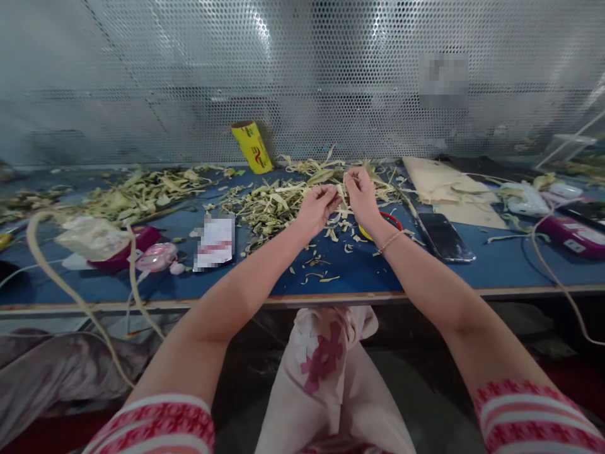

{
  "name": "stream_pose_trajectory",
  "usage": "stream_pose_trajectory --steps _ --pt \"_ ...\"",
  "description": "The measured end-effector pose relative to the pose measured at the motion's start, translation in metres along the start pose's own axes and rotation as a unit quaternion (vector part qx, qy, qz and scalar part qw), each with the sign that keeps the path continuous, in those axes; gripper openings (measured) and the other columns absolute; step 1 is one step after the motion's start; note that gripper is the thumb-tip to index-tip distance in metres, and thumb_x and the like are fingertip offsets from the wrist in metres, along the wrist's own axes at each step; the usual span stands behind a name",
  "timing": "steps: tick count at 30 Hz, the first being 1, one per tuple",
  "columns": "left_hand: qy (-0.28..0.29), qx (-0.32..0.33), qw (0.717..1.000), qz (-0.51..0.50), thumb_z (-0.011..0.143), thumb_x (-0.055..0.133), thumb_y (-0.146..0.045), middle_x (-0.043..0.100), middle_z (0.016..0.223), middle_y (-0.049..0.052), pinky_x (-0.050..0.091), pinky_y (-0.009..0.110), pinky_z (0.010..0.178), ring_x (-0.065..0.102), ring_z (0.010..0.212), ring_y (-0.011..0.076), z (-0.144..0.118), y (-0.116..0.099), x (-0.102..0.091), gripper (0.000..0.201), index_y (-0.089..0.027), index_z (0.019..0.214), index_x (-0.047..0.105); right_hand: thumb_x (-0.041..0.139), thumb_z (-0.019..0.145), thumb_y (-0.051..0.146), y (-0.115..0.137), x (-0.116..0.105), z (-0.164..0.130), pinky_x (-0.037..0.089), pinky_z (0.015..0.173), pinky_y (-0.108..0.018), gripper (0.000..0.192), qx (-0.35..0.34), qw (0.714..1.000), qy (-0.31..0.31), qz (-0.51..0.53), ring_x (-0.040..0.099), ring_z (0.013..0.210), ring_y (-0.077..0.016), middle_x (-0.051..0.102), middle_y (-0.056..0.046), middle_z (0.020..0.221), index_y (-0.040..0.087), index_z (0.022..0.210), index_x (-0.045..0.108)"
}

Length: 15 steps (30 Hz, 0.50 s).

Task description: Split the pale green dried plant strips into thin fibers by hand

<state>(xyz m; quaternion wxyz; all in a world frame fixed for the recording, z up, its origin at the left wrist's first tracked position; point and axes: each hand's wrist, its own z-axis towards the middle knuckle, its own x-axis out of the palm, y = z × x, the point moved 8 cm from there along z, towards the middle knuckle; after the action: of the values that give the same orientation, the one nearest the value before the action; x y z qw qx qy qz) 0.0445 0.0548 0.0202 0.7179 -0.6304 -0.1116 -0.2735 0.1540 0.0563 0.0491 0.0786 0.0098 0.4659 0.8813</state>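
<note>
now both hands up over counter (142, 287) center. left hand (317, 209) & right hand (362, 195) pinched narrow on same pale husk strip (344, 192), held just above scrap pile (269, 205). red-handled tool (392, 219) under right wrist, phone (444, 236) just beside. risk: strip prob tears uneven if pulled skewed; scraps may drift onto phone; loose cord (70, 290) at edge could snag elbow.

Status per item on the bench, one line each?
left hand: closed on pale strips, above the table
right hand: pinching the same strips
strip pile: loose, scattered behind the hands
yellow roll: leaning against the mesh wall
phone: flat, screen dark
red ring: flat, partly hidden by the right wrist
blue table: littered with scraps
</note>
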Motion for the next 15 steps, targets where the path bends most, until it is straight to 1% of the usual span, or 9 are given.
stream_pose_trajectory --steps 2,4,6,8,12,13,15 --pt "-0.011 0.024 0.999 0.040 0.082 0.067 -0.022 0.052 0.063 -0.005 0.051 0.022 0.065 0.054 0.057 0.0054 0.001 -0.001 -0.003 0.020 -0.016 0.071 0.051 0.046 0.091 0.053 0.004 -0.001 -0.001 0.042 0.052 -0.026 0.027 -0.028 0.999 -0.001 -0.024 0.042 0.053 -0.0106 0.041 0.004 0.064 0.026 0.091 0.047" --pt "-0.023 0.046 0.996 0.077 0.086 0.062 -0.029 0.047 0.061 -0.006 0.048 0.023 0.060 0.050 0.052 0.0065 0.001 -0.002 -0.005 0.024 -0.018 0.072 0.046 0.047 0.092 0.049 0.009 0.000 -0.002 0.046 0.058 -0.028 0.024 -0.056 0.997 0.010 -0.052 0.047 0.057 -0.0121 0.044 0.003 0.066 0.025 0.091 0.050" --pt "-0.036 0.062 0.992 0.103 0.089 0.057 -0.034 0.043 0.060 -0.006 0.046 0.024 0.058 0.047 0.049 0.0071 0.000 -0.003 -0.007 0.026 -0.020 0.074 0.041 0.048 0.092 0.043 0.013 0.004 -0.005 0.047 0.062 -0.029 0.019 -0.073 0.994 0.026 -0.079 0.052 0.062 -0.0130 0.049 0.002 0.068 0.025 0.092 0.053" --pt "-0.054 0.077 0.988 0.125 0.090 0.054 -0.038 0.041 0.059 -0.007 0.044 0.025 0.057 0.046 0.048 0.0075 -0.002 -0.005 -0.011 0.027 -0.022 0.076 0.038 0.048 0.093 0.040 0.016 0.007 -0.007 0.047 0.065 -0.029 0.017 -0.080 0.991 0.035 -0.104 0.053 0.063 -0.0131 0.051 0.002 0.067 0.024 0.092 0.055" --pt "-0.083 0.110 0.975 0.177 0.087 0.055 -0.049 0.038 0.056 -0.007 0.039 0.025 0.056 0.042 0.046 0.0078 -0.007 -0.014 -0.017 0.031 -0.023 0.082 0.039 0.054 0.089 0.038 0.025 0.012 -0.012 0.045 0.065 -0.029 0.016 -0.102 0.982 0.053 -0.151 0.049 0.060 -0.0125 0.053 0.002 0.065 0.022 0.089 0.060" --pt "-0.084 0.114 0.973 0.180 0.085 0.056 -0.051 0.038 0.056 -0.007 0.038 0.025 0.055 0.042 0.046 0.0079 -0.007 -0.015 -0.018 0.033 -0.023 0.084 0.040 0.055 0.088 0.037 0.028 0.013 -0.013 0.044 0.066 -0.029 0.016 -0.108 0.980 0.056 -0.157 0.049 0.061 -0.0126 0.054 0.002 0.066 0.022 0.088 0.061" --pt "-0.064 0.098 0.981 0.158 0.082 0.059 -0.054 0.037 0.056 -0.007 0.037 0.025 0.056 0.043 0.048 0.0086 -0.006 -0.014 -0.019 0.035 -0.023 0.087 0.044 0.055 0.089 0.037 0.033 0.012 -0.013 0.044 0.067 -0.029 0.016 -0.114 0.980 0.046 -0.156 0.050 0.064 -0.0133 0.055 0.001 0.069 0.022 0.086 0.061"
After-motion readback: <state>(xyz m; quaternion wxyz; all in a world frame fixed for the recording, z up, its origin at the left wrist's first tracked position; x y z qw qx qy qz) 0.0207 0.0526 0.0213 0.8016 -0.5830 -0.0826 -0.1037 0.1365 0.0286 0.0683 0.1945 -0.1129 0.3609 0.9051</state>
